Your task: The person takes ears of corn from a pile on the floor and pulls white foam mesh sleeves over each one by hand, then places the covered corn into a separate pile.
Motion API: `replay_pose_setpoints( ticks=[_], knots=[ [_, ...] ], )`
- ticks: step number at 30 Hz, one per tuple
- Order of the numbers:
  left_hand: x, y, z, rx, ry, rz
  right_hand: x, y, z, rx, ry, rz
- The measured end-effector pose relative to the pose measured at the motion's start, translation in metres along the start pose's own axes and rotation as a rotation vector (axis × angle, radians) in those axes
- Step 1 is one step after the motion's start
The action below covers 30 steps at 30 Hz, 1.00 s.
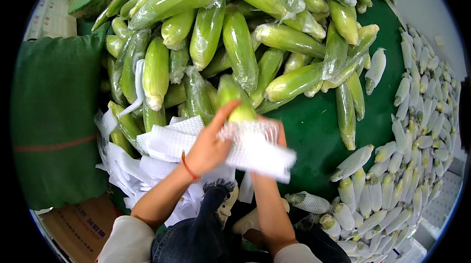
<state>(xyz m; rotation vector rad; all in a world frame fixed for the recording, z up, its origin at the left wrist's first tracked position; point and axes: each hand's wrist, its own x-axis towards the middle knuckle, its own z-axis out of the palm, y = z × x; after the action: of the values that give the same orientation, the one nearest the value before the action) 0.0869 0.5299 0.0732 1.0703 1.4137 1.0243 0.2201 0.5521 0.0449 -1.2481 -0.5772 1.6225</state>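
Note:
An ear of corn [235, 98] in green husk is held in front of me, somewhat blurred. Its lower end sits inside a white foam net sleeve [260, 152]. My left hand [212, 141] is closed on the ear and the sleeve's edge, index finger stretched along the husk. From the other side my right hand [281, 136] grips the sleeve, most of its fingers hidden behind it. Below and left of my left hand lies a loose heap of flat white net sleeves [169, 140]. Beyond both hands rises a pile of film-wrapped corn [240, 47].
Net-sleeved ears [382, 184] are massed along the right. The surface beneath is green cloth [306, 130]. At left stands a dark green covered bulk [56, 96] with a cardboard box [78, 228] below it. A single sleeved ear [375, 70] lies right of the pile.

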Motion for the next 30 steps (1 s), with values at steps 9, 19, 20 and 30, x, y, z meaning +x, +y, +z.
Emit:
replay_pose_setpoints(
  ticks=[9,19,20,30],
  knots=[
    [-0.051,-0.029,0.05,-0.413,-0.237,-0.342,-0.075,-0.01,-0.059,0.288,0.322,0.252],
    [0.012,-0.139,0.102,0.119,-0.073,-0.148,0.025,0.091,-0.158,0.381,0.188,0.147],
    [0.013,-0.14,0.111,0.293,-0.114,-0.078,0.029,0.097,-0.183,0.522,0.151,0.159],
    [-0.016,-0.116,0.112,0.162,-0.351,0.115,-0.058,-0.031,-0.255,0.032,-0.466,0.941]
  ],
)
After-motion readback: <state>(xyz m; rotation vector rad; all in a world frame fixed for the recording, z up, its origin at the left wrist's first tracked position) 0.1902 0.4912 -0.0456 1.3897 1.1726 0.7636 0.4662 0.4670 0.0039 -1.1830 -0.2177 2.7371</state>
